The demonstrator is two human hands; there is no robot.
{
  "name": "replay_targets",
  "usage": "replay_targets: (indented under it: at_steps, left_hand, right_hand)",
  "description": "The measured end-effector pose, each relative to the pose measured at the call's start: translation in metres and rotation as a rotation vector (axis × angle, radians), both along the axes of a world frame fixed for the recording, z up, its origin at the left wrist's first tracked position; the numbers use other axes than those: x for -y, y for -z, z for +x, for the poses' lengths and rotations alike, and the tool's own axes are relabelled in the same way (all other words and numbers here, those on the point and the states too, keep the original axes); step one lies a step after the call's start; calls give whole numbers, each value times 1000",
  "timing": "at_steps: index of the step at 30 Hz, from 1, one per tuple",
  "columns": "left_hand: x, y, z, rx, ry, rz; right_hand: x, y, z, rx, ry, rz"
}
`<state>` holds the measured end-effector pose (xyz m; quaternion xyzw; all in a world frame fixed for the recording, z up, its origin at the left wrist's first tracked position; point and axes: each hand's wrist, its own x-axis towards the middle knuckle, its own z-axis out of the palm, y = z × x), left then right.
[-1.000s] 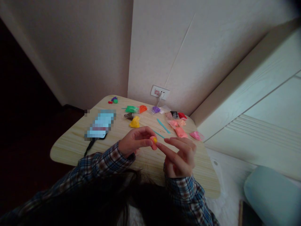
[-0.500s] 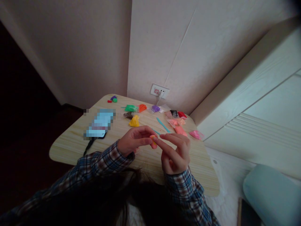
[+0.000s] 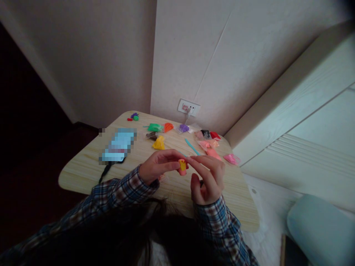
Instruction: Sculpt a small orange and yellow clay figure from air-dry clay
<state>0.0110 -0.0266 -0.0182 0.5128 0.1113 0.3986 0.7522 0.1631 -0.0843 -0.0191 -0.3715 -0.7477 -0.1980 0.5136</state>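
My left hand pinches a small pink clay piece with a yellow patch and dark reddish marks on its upper part. My right hand is beside it on the right, with its forefinger and middle finger stretched toward the top of the clay. The forefinger's tip is at or very near the clay; actual contact is hard to tell. Its thumb stays apart from those fingers, and nothing is clearly held. Beyond the hands lie a yellow clay lump and a blue modelling tool.
On the wooden table, a blurred-out phone lies left with a dark cable. Green clay, purple clay and several other coloured packets spread along the back. A pink packet sits by the right edge. A wall socket is behind.
My right forefinger has drawn back and up from the clay's face, uncovering the yellow patch. My left hand has kept its hold in nearly the same place.
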Motion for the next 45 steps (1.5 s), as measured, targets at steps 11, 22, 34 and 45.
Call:
replay_targets:
  at_steps: [11,22,34,45]
  left_hand:
    - [0,-1,0,12,-19,25]
    - [-2,0,-1,-71,60,-6]
    - [-11,7,-3,-515,-549,315]
    - [-25,11,-15,-1327,-582,832]
  right_hand:
    - [-7,-2,-2,74,29,-162]
    - [-7,-2,-4,73,11,-118]
    - [-25,15,2,-8,287,-397]
    - [-40,54,20,74,286,-991]
